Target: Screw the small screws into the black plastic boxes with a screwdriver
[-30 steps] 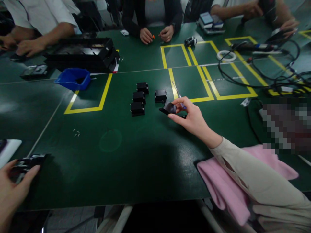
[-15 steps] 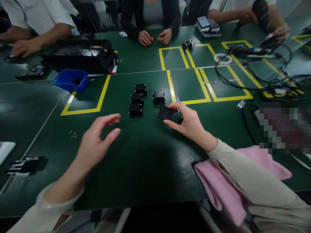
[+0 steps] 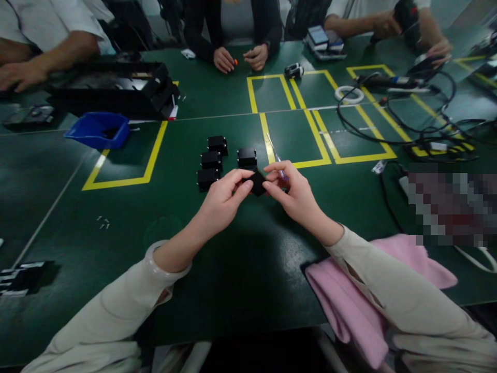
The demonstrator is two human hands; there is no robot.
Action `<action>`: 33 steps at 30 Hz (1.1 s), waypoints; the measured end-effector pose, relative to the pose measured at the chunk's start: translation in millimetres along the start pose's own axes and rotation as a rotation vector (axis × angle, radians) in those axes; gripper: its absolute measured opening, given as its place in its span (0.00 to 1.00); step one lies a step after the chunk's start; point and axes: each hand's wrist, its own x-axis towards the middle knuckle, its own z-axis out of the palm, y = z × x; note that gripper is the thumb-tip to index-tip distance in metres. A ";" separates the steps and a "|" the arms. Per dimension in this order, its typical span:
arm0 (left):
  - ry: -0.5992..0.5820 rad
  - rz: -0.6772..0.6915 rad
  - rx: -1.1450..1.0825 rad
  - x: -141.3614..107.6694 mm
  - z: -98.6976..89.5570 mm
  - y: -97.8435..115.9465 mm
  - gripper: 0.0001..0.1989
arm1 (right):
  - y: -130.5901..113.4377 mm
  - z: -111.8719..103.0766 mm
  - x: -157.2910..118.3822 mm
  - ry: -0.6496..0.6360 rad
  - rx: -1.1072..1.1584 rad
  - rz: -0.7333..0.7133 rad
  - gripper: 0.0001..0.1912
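Between my two hands, just above the green table, is a small black box-like part (image 3: 259,183). My left hand (image 3: 224,196) pinches its left side with thumb and fingers. The right side is gripped by my right hand (image 3: 290,187). Left of and beyond the part stand similar black boxes with shiny screw-like corners: a column of three, the nearest one (image 3: 207,178) close to my left fingertips, and a single black box (image 3: 247,157) behind the held part. A thin screwdriver (image 3: 276,155) lies beside my right fingers, its handle partly hidden.
A blue bin (image 3: 99,130) and stacked black trays (image 3: 112,88) stand at the left. Small metal bits (image 3: 103,223) lie nearer me. A pink cloth (image 3: 349,295) is under my right forearm. Cables (image 3: 404,129) tangle at the right. Several people sit across the table (image 3: 217,290).
My left hand has moved right and taken hold of the black part, which my right hand was holding alone. The part has turned. The view has shifted slightly.
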 end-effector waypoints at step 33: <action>0.119 0.066 0.542 -62.2 -55.0 -16.9 0.25 | -0.9 3.1 -4.6 -0.051 0.149 0.112 0.17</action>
